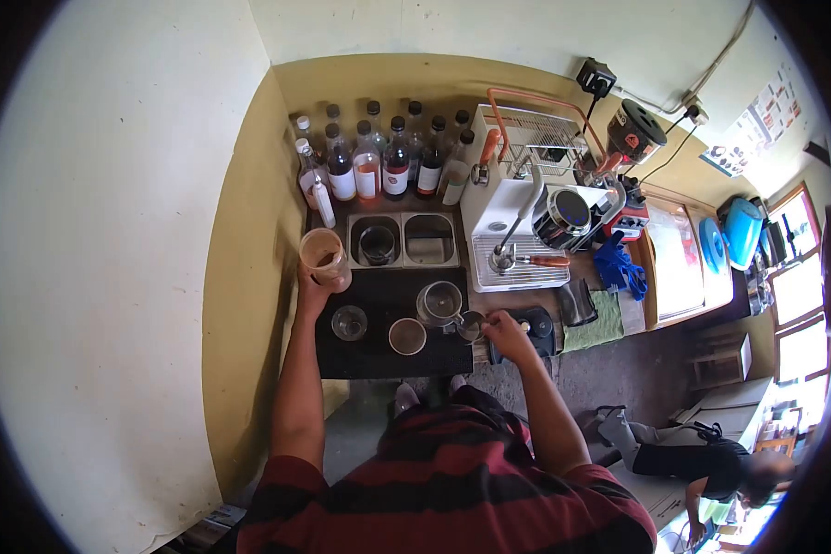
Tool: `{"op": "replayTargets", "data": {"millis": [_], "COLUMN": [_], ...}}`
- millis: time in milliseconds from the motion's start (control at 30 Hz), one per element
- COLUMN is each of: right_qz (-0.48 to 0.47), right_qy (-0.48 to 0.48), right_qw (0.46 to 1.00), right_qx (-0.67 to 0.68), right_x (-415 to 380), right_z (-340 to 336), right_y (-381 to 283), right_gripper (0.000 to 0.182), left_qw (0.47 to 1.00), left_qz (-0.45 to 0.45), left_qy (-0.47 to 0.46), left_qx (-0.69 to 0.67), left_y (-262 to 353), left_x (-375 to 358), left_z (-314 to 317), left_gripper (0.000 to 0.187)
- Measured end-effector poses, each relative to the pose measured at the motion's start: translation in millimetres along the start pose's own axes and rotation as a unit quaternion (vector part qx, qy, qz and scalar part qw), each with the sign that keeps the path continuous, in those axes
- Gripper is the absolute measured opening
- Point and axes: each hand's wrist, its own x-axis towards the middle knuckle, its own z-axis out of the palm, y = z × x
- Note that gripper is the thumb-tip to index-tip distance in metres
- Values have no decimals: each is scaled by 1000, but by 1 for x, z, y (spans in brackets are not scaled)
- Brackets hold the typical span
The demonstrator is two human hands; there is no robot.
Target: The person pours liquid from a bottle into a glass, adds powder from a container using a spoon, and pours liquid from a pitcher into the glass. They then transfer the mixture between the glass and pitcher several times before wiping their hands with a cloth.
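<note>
On the left side of the counter, my left hand [312, 290] is wrapped round a clear jar [338, 273] with brownish contents, tilted so that its open mouth shows. My right hand [511, 336] pinches a small metal cup [471, 327] at its right side. That cup overlaps the lower right of a larger metal pitcher [439, 301] in this view. On the black mat [369, 358] between my hands stand a clear glass [349, 323] and a pale cup [407, 336].
Two metal bins [431, 247] are set behind the mat, with several syrup bottles [395, 166] along the wall. A white espresso machine [499, 217] stands right of them. A black tamping mat [537, 332] lies beside my right hand. Another person [683, 466] is at far right.
</note>
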Motion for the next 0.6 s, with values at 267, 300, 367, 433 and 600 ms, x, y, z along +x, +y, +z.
{"op": "replayTargets", "data": {"millis": [267,300,367,433,600], "right_qz": [56,52,47,46,-1], "right_qy": [42,42,37,31,-15], "right_qw": [997,997,998,997,999], "right_qx": [22,25,36,50,45], "right_x": [-33,-30,-24,-16,-9], "right_z": [12,10,8,8,12], "right_y": [14,15,20,27,40], "right_gripper": [46,47,47,47,58], "left_qw": [1000,1000,999,996,981], "left_qz": [-15,-15,-19,-20,-1], "left_qy": [-9,9,47,75,179], "left_qx": [17,6,-14,-52,70], "left_y": [15,14,8,1,44], "left_x": [-1,-1,-7,-12,-38], "left_z": [3,6,10,13,17], "left_gripper": [100,100,99,96,77]}}
